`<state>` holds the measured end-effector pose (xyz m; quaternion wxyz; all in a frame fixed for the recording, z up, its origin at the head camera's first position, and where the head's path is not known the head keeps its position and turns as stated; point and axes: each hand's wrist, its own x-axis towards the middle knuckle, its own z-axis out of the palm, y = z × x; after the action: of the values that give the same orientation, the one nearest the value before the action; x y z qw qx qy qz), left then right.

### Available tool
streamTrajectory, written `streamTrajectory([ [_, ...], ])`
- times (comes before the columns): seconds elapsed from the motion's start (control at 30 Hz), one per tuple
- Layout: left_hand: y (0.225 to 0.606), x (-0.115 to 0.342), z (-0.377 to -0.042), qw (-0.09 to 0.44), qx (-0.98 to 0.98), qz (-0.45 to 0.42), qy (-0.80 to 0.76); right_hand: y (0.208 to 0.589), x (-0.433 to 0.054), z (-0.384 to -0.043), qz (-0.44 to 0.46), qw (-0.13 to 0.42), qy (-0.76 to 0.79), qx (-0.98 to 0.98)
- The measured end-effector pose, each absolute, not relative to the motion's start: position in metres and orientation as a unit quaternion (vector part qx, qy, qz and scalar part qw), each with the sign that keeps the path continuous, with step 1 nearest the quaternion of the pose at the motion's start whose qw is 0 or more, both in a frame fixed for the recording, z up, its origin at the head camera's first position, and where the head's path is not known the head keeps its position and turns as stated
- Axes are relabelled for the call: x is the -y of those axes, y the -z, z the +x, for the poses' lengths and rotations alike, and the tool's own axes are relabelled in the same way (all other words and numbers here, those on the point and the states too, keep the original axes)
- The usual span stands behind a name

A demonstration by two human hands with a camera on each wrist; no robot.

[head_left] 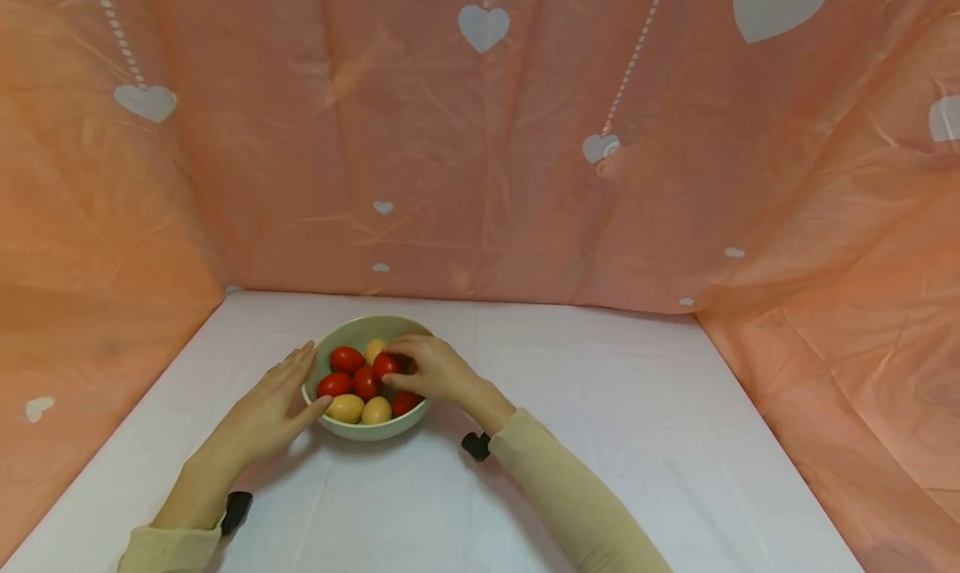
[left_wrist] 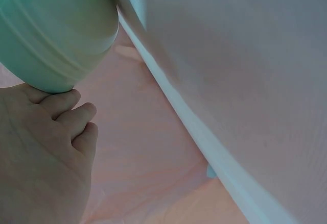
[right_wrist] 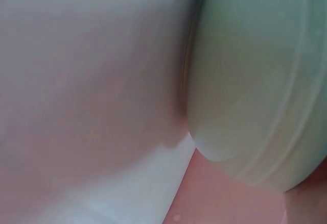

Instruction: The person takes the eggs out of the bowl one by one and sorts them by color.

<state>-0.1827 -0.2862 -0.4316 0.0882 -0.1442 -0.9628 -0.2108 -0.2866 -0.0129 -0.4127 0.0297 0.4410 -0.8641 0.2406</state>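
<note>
A round, pale green bowl (head_left: 375,431) sits on a white table (head_left: 570,481), near the back and a bit to the left. The bowl has smooth egg shapes in it, some red and some yellow. The right hand (head_left: 435,373) reaches into the right side of the bowl. Its thumb and fingers pinch one red egg shape (head_left: 386,365) between them, inside the rim. I cannot tell if that red one touches the ones under it. A yellow egg shape (head_left: 376,350) is just behind it, and another red one (head_left: 365,383) is just beside it. The left hand (head_left: 258,414) is at the left side of the bowl. Its fingers are nearly straight and close together, and its thumb sticks out away from them. The fingers touch the outside of the bowl, and the thumb is at the front left rim, close to a yellow one (head_left: 345,409). Both arms have light tan sleeves (head_left: 585,498), and a small black thing (head_left: 237,510) is by the left wrist. Behind the table hangs a shiny pink-orange sheet (head_left: 420,139) with white hearts (head_left: 483,28) on it, some on dotted strings.
</note>
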Motion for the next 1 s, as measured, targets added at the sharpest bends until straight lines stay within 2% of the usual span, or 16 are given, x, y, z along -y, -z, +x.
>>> streamTrajectory([
  [0.17, 0.431, 0.286, -0.182, 0.089, 0.962, -0.144, 0.213, 0.415, 0.006, -0.282, 0.439, 0.06, -0.286, 0.85],
  [0.5, 0.431, 0.286, -0.181, 0.095, 0.961, -0.15, 0.213, 0.42, -0.018, -0.278, 0.442, 0.153, -0.363, 0.806],
  [1.0, 0.432, 0.286, -0.182, 0.092, 0.961, -0.151, 0.212, 0.424, -0.07, -0.289, 0.399, 0.263, -0.406, 0.779],
])
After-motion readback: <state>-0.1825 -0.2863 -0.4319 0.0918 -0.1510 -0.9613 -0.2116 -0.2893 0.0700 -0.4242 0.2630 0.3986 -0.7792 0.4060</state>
